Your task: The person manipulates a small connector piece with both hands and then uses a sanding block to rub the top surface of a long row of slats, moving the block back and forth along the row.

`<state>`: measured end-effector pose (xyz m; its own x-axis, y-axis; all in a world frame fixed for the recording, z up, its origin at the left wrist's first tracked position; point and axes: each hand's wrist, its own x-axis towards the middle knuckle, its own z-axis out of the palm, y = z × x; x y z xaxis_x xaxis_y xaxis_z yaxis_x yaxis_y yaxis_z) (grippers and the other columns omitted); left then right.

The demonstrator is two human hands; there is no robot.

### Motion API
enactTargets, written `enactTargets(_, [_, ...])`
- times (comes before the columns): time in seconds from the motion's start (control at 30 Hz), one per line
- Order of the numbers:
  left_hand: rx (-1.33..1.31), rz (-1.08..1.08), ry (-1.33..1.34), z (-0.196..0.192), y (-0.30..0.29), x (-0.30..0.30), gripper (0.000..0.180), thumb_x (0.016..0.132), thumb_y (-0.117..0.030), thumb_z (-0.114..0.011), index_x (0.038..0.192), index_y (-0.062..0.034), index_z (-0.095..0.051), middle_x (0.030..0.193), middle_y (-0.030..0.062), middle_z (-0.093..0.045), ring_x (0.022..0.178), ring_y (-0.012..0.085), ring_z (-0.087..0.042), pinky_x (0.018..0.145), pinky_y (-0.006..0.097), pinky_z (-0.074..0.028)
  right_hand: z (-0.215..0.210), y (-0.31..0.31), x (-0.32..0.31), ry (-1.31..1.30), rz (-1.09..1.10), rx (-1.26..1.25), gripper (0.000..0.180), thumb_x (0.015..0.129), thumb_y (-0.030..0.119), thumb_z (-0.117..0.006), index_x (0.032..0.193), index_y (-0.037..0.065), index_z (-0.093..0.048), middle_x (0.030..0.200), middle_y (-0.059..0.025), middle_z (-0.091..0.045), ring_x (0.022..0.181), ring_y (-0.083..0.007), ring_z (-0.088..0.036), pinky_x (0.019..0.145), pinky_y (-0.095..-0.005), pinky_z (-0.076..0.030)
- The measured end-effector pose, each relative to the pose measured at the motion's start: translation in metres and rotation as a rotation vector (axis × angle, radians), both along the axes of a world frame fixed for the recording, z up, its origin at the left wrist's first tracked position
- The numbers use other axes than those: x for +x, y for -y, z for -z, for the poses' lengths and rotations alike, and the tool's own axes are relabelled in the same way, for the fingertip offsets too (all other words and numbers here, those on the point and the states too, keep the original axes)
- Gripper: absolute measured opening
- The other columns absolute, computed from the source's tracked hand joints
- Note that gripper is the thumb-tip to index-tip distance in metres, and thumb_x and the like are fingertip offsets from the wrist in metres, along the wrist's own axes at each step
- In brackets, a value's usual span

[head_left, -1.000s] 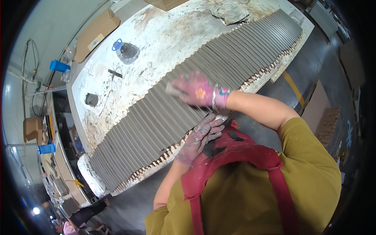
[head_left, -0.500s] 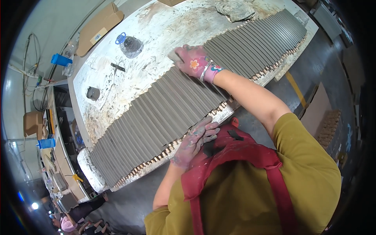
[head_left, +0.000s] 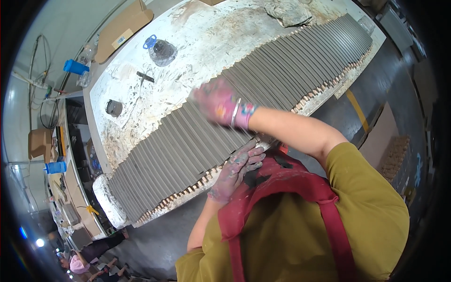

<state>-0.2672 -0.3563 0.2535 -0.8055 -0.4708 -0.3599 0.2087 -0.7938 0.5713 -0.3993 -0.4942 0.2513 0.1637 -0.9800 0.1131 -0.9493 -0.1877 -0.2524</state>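
A long row of grey-painted slats (head_left: 188,145) lies side by side across a stained white table (head_left: 206,42), their bare wooden ends showing along the near edge. My right hand (head_left: 218,102), in a pink glove, is blurred with motion and lies on top of the slats near the middle of the row. A small grey tip shows at its fingers, but I cannot make out what it is. My left hand (head_left: 237,169), bare and smeared with paint, rests with spread fingers at the table's near edge against the slat ends.
On the table beyond the slats lie a clear bottle with a blue cap (head_left: 162,50), a small dark tool (head_left: 145,76), a grey round tin (head_left: 113,107) and a grey rag (head_left: 286,14). A cardboard sheet (head_left: 123,29) lies at the far left. Another person (head_left: 77,265) is at the lower left.
My right hand went up to the slats' far edge, then came back toward me and leftward across them. My left hand stayed at the table's near edge.
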Motion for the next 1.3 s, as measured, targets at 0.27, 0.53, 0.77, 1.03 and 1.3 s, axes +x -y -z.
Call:
enactTargets(0.27, [0.014, 0.017, 0.054, -0.008, 0.000, 0.010, 0.064, 0.096, -0.030, -0.056, 0.143, 0.0043, -0.031, 0.132, 0.0139, -0.051, 0.117, 0.0204, -0.052, 0.102, 0.034, -0.042, -0.037, 0.018, -0.022, 0.164, 0.106, 0.073, 0.031, 0.088, 0.027, -0.049, 0.115, 0.012, -0.055, 0.109, -0.0185, -0.062, 0.094, -0.0348, -0.064, 0.085, -0.0515, -0.044])
enactTargets(0.53, [-0.057, 0.109, 0.024, -0.001, 0.006, 0.029, 0.065, 0.098, -0.031, -0.052, 0.146, 0.0035, -0.025, 0.132, 0.0145, -0.050, 0.118, 0.0218, -0.052, 0.103, 0.035, -0.041, -0.009, -0.023, 0.027, 0.103, -0.229, -0.132, 0.032, 0.087, 0.031, -0.055, 0.113, 0.012, -0.055, 0.107, -0.0179, -0.061, 0.091, -0.0312, -0.064, 0.089, -0.0493, -0.042])
enactTargets(0.77, [0.017, 0.295, -0.060, 0.025, 0.025, 0.039, 0.060, 0.101, -0.028, -0.045, 0.146, 0.0033, -0.023, 0.135, 0.0160, -0.047, 0.119, 0.0217, -0.052, 0.103, 0.034, -0.042, -0.029, -0.019, 0.045, -0.059, -0.048, 0.052, 0.036, 0.083, 0.024, -0.056, 0.114, 0.007, -0.055, 0.098, -0.0171, -0.063, 0.082, -0.0370, -0.065, 0.081, -0.0489, -0.047])
enactTargets(1.03, [-0.096, 0.372, -0.055, 0.014, 0.026, 0.026, 0.065, 0.100, -0.031, -0.048, 0.148, 0.0005, -0.018, 0.141, 0.0150, -0.042, 0.121, 0.0227, -0.050, 0.104, 0.034, -0.040, -0.013, -0.023, -0.082, 0.164, 0.362, -0.288, 0.033, 0.088, 0.030, -0.050, 0.118, 0.018, -0.057, 0.099, -0.0118, -0.065, 0.088, -0.0335, -0.065, 0.078, -0.0490, -0.050])
enactTargets(1.3, [-0.015, 0.266, 0.007, 0.013, 0.014, 0.021, 0.063, 0.098, -0.030, -0.050, 0.148, -0.0001, -0.025, 0.144, 0.0134, -0.040, 0.122, 0.0218, -0.050, 0.104, 0.034, -0.038, -0.021, -0.099, -0.037, 0.127, -0.049, -0.056, 0.045, 0.080, 0.028, -0.066, 0.121, 0.012, -0.055, 0.110, -0.0134, -0.062, 0.094, -0.0320, -0.061, 0.091, -0.0471, -0.042])
